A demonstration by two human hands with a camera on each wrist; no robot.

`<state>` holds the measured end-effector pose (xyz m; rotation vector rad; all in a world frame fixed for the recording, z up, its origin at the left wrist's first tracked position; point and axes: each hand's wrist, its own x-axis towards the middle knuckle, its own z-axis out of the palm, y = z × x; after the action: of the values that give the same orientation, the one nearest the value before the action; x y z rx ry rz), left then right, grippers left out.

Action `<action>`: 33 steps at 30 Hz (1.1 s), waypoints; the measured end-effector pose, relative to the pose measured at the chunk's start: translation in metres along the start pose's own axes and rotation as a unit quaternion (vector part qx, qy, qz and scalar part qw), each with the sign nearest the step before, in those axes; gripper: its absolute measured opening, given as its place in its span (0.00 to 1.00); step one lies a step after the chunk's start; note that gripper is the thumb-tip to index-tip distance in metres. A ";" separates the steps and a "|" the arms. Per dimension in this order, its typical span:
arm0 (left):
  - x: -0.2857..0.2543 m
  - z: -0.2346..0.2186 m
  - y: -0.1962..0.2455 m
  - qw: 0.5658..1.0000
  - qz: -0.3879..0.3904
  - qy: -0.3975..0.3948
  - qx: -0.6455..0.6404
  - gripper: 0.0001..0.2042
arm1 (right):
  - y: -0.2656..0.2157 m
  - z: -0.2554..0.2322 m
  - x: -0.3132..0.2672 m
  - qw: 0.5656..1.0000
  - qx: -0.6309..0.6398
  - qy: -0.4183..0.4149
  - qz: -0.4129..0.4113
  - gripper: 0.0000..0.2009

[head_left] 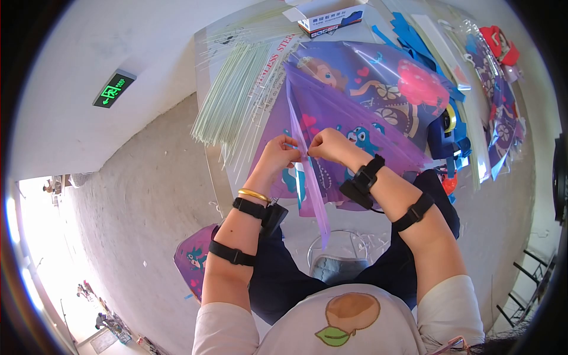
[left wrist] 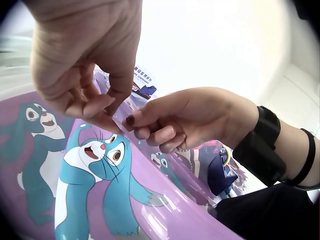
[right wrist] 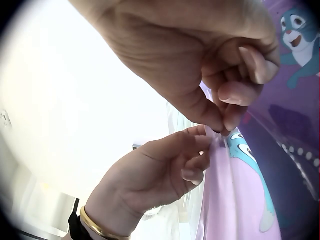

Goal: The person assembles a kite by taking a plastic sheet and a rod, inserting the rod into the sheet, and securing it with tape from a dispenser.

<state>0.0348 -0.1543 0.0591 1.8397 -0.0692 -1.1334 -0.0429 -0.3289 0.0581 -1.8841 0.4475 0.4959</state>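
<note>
A purple plastic sheet (head_left: 349, 118) printed with cartoon figures lies over the table and hangs off its front edge. Thumb and fingertips of the left hand (head_left: 280, 156) pinch a raised fold of it. Close beside, the right hand (head_left: 332, 147) pinches the same fold, the fingertips of both hands nearly touching. In the left wrist view a teal rabbit print (left wrist: 100, 160) shows below the left hand (left wrist: 87, 65) and right hand (left wrist: 185, 117). The right wrist view shows the fold (right wrist: 217, 185) running down from the right hand (right wrist: 210, 65) and left hand (right wrist: 160, 170).
Thin pale rods (head_left: 231, 94) lie at the table's left. A tape dispenser box (head_left: 331, 23) stands at the back. On the right are blue strips (head_left: 408, 41), a dispenser with yellow tape (head_left: 451, 118) and a red item (head_left: 500, 44). Another printed piece (head_left: 192, 258) is low at the left.
</note>
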 end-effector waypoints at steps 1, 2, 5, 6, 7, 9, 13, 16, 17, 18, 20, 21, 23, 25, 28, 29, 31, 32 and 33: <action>0.000 0.000 0.000 1.000 0.001 0.004 0.004 0.12 | -0.001 0.000 -0.001 1.000 0.003 -0.002 0.007 0.08; 0.000 0.000 0.000 1.000 0.001 0.004 0.004 0.12 | -0.002 0.000 -0.002 1.000 0.006 -0.003 0.015 0.08; 0.002 0.000 -0.002 1.000 -0.009 -0.002 -0.019 0.12 | -0.005 0.000 -0.005 1.000 0.005 0.004 0.015 0.08; 0.002 0.001 -0.003 1.000 -0.013 0.000 -0.027 0.12 | -0.003 0.000 -0.005 1.000 0.005 0.004 0.015 0.08; 0.002 0.001 -0.003 0.999 -0.016 0.002 -0.035 0.11 | -0.001 0.001 -0.003 1.000 -0.005 0.012 -0.002 0.08; 0.003 0.002 -0.003 0.999 -0.025 0.001 -0.037 0.09 | 0.002 0.002 -0.003 1.000 -0.015 0.021 -0.018 0.09; 0.004 0.003 -0.004 0.999 -0.036 0.001 -0.040 0.06 | 0.004 0.002 -0.003 1.000 -0.015 0.014 -0.019 0.09; 0.006 0.002 -0.008 1.000 -0.014 -0.001 -0.020 0.05 | 0.004 0.004 -0.005 1.000 -0.006 0.006 -0.024 0.08; 0.006 0.001 -0.009 1.000 -0.015 -0.001 -0.020 0.05 | 0.005 0.004 -0.005 1.000 -0.002 0.003 -0.028 0.08; 0.004 0.000 -0.008 1.000 0.000 0.013 -0.006 0.06 | 0.006 0.005 -0.004 1.000 -0.001 0.003 -0.029 0.08; 0.003 -0.003 -0.007 0.999 0.016 0.027 0.008 0.06 | 0.010 0.007 -0.003 0.999 -0.003 0.024 -0.041 0.07; 0.004 -0.006 -0.007 0.999 0.010 0.031 0.005 0.06 | 0.010 0.007 -0.003 0.999 -0.003 0.024 -0.041 0.07; 0.004 -0.011 -0.008 0.999 0.003 0.035 0.003 0.06 | 0.010 0.008 -0.003 0.999 -0.009 0.025 -0.039 0.07; 0.004 -0.016 -0.009 0.999 -0.007 0.040 -0.019 0.05 | 0.010 0.010 -0.003 0.998 -0.024 0.032 -0.052 0.07; 0.006 -0.023 -0.012 0.999 -0.002 0.046 -0.030 0.06 | 0.008 0.010 -0.007 0.996 -0.041 0.042 -0.069 0.07; 0.007 -0.025 -0.013 0.999 -0.002 0.046 -0.030 0.06 | 0.006 0.010 -0.009 0.996 -0.042 0.043 -0.071 0.07; 0.006 -0.030 -0.013 0.998 0.004 0.062 -0.011 0.05 | 0.008 0.010 -0.010 0.995 -0.044 0.041 -0.079 0.07; 0.006 -0.031 -0.013 0.998 0.004 0.062 -0.011 0.05 | 0.008 0.010 -0.010 0.994 -0.046 0.039 -0.086 0.07; 0.006 -0.033 -0.013 0.998 -0.002 0.055 -0.025 0.05 | 0.006 0.009 -0.013 0.994 -0.046 0.039 -0.086 0.07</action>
<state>0.0565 -0.1276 0.0494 1.8545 0.0257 -1.0256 -0.0578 -0.3212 0.0570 -2.0161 0.3131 0.3344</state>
